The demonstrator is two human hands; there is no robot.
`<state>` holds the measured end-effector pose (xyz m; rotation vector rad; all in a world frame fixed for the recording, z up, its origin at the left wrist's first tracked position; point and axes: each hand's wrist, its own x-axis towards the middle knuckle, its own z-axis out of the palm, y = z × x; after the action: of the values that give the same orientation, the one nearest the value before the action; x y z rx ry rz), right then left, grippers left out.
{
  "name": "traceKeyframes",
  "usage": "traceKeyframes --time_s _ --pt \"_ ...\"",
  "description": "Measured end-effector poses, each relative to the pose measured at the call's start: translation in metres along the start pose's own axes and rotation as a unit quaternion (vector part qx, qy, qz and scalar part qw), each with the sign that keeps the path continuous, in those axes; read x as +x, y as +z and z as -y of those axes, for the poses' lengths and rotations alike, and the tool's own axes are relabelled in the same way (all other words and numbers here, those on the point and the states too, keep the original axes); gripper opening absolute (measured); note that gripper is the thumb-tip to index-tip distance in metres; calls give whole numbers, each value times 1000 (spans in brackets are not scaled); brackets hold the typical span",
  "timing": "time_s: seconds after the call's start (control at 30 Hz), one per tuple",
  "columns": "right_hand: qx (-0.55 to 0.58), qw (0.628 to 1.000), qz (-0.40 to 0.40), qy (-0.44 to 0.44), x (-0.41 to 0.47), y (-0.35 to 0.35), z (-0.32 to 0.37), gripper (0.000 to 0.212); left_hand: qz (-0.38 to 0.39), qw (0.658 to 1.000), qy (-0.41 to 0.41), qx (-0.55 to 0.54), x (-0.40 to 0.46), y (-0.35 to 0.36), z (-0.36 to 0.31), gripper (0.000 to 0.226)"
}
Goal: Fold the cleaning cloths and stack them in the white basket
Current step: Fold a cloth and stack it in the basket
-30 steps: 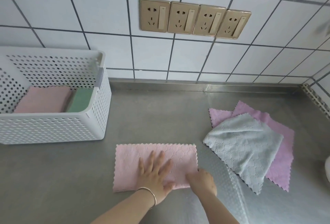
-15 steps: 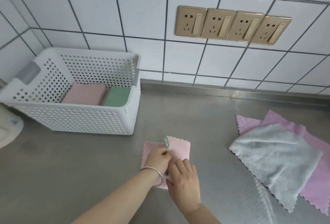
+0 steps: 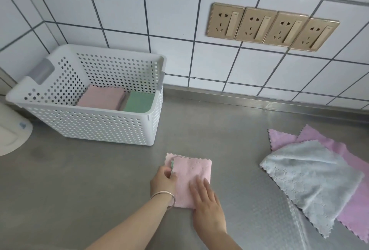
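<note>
1. The folded pink cloth (image 3: pixel 190 180) lies on the steel counter (image 3: pixel 79 200), in front of and to the right of the white basket (image 3: pixel 89 126).
2. The left hand (image 3: pixel 162 180) pinches the cloth's left edge, fingers curled on the layers; a bracelet (image 3: pixel 164 196) circles that wrist.
3. The right hand (image 3: pixel 207 205) lies flat, fingers straight, pressing the cloth's near right part.
4. Handling, as judged: the cloth is light, soft and limp, so the fold may spring open; it is best lifted by the stacked edges, with a palm beneath.
5. The basket already holds a pink folded stack (image 3: pixel 101 98) beside a green one (image 3: pixel 137 103).
6. Unfolded cloths wait at right: a grey cloth (image 3: pixel 311 184) overlapping two pink cloths (image 3: pixel 339 150).
</note>
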<state>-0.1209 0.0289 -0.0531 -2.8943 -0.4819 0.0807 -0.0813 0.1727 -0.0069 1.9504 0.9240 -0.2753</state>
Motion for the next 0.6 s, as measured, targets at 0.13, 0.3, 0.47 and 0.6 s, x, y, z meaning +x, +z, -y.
traceKeyframes --time_s 0.13,0.3,0.47,0.6 --pt "-3 1000 -17 -11 -1 1 -1 70 -15 1000 -7 10 6 4 -2 13" --pt "-1 999 -37 -25 -1 3 -3 69 -58 997 59 -3 7 6 -6 12" --pt "-7 998 -31 -47 3 0 -2 67 -119 988 101 6 15 -3 1 9" --pt "-11 997 -27 -71 4 7 -1 66 -108 992 64 6 27 -5 15 12"
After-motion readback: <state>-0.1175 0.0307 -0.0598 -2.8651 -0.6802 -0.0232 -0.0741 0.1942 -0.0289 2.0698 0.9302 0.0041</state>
